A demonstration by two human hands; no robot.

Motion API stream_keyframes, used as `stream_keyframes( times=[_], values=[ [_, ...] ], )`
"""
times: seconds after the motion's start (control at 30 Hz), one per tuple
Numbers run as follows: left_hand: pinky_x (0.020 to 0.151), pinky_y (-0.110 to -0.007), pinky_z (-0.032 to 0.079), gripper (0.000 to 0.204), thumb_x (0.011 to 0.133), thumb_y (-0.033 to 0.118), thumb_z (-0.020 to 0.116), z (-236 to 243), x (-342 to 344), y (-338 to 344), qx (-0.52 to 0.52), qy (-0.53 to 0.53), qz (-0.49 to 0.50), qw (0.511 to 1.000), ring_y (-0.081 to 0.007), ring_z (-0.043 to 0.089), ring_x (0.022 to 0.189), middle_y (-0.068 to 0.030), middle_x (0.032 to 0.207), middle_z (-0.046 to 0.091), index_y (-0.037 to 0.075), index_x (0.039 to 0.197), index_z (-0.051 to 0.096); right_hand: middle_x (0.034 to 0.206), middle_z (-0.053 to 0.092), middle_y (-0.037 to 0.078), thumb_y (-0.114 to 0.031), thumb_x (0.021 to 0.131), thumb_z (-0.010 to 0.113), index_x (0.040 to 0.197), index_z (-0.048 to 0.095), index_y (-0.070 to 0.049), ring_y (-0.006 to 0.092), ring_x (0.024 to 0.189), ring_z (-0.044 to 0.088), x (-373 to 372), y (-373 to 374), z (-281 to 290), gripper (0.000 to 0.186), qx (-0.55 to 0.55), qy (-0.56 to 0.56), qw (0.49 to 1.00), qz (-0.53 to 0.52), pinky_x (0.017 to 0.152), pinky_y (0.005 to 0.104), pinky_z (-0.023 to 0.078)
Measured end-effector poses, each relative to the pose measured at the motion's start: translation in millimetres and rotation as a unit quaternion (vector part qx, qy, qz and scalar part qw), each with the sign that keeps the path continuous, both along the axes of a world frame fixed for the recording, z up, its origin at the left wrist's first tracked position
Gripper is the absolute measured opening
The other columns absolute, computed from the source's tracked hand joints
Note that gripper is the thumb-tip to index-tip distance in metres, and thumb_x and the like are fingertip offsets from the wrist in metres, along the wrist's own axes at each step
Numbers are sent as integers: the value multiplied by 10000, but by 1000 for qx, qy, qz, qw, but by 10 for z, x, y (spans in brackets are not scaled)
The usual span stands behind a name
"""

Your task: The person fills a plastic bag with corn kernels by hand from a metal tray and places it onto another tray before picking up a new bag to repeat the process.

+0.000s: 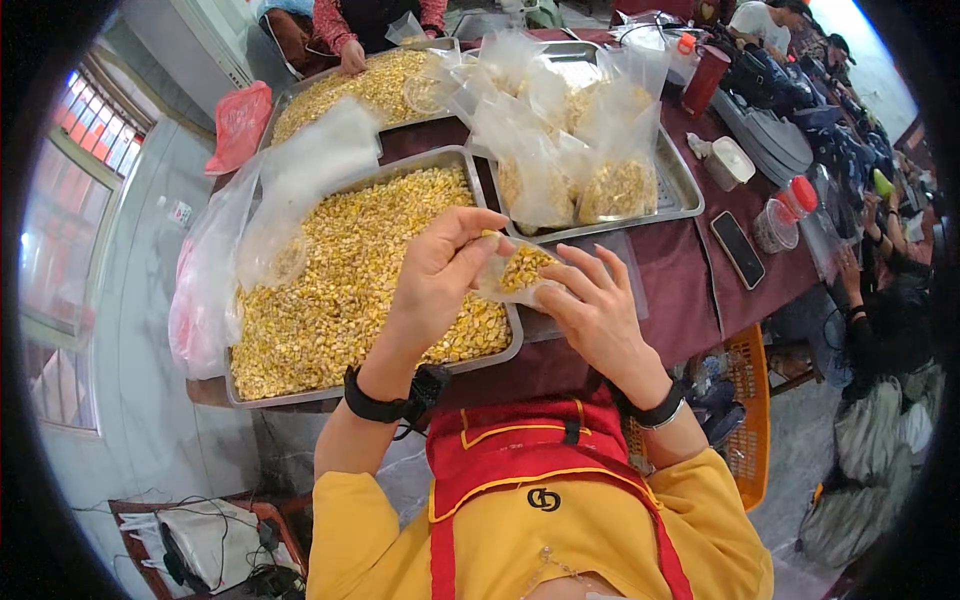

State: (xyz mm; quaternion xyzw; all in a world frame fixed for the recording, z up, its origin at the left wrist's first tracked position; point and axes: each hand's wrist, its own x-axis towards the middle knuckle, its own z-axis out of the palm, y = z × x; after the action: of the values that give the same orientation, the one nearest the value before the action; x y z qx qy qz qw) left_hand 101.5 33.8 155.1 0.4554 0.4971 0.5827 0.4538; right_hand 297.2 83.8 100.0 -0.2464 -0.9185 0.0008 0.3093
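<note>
Between my hands, in front of my apron, is a small clear plastic bag [523, 272] partly filled with yellow corn kernels. My left hand [440, 270] pinches the bag's left end between thumb and fingers, with a bit of yellow showing at the fingertips. On the other side, my right hand [597, 315] is closed around the bag, thumb beneath and fingers over it. Under my left hand lies a large metal tray [512, 335] heaped with loose corn kernels [340, 285]. A clear bag with a round scoop-like shape [285, 262] rests on the heap's left side.
Several filled clear bags [560, 150] stand in a metal tray [690, 190] beyond my hands. Another kernel tray [370, 90] lies farther back, with another person's hand [352, 57] in it. A phone [738, 248], red-lidded jars [778, 225] and a white tub [730, 163] are at right.
</note>
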Motion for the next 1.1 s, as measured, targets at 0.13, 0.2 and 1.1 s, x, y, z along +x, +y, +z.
stream_keyframes(
  times=[0.13, 0.2, 1.1],
  values=[
    [612, -247, 431, 153, 918, 49, 513, -33, 39, -19, 33, 184, -18, 982, -121, 536, 681, -74, 855, 630, 23, 1047, 592, 1080, 600, 14, -122, 758, 616, 893, 615, -142, 237, 1196, 491, -9, 20, 26, 136, 1, 2, 1000, 2, 1005, 490, 316],
    [639, -297, 475, 148, 918, 66, 512, -24, 81, -20, 72, 276, -15, 958, -187, 606, 713, -99, 834, 635, 17, 1037, 586, 1098, 597, 20, -124, 755, 620, 890, 614, -140, 239, 1197, 491, 20, 66, 70, 136, 4, 1, 1000, -8, 1003, 491, 317],
    [703, -391, 511, 217, 862, 71, 539, -349, -52, 112, 170, 470, -24, 866, -339, 631, 814, -177, 909, 629, 24, 1068, 588, 1040, 624, 76, -86, 776, 660, 840, 582, -49, 291, 921, 601, -329, 73, 46, 107, -118, 103, 988, 7, 756, 383, 457]
  ],
)
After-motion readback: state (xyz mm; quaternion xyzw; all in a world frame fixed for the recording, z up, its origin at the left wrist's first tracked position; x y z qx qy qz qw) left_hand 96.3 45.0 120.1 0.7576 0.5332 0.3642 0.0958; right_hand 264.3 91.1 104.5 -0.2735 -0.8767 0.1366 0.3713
